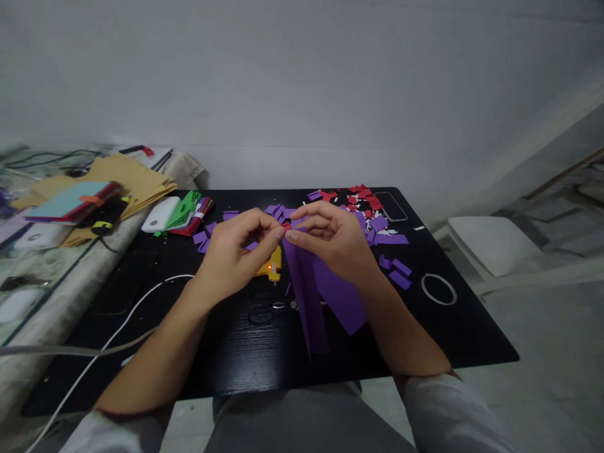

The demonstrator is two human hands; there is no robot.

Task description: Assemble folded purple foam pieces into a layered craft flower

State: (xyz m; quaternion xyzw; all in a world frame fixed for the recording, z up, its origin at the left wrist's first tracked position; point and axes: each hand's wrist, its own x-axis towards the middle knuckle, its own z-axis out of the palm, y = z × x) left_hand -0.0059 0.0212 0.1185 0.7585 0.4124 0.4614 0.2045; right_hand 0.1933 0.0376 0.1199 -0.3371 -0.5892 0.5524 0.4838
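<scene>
A long folded strip of purple paper [306, 296] hangs down from the fingertips of both hands, over the black table. My left hand [243, 245] pinches at its top left corner, thumb and forefinger together. My right hand [328, 236] has thumb and fingers closed on the top edge of the strip. Behind the strip lies a larger purple sheet [346, 305]. A yellow glue gun [272, 265] with a small orange light is partly hidden behind my left hand. Scissors [268, 308] lie nearer, mostly dark against the table.
Purple pieces [400, 274] and red pieces [361, 196] are scattered on the black table [236, 358]. A clear ring [438, 289] lies at right. Green and red paper bundles [189, 214] sit at back left. A white cable [127, 318] crosses the left side. A white stool [481, 242] stands right.
</scene>
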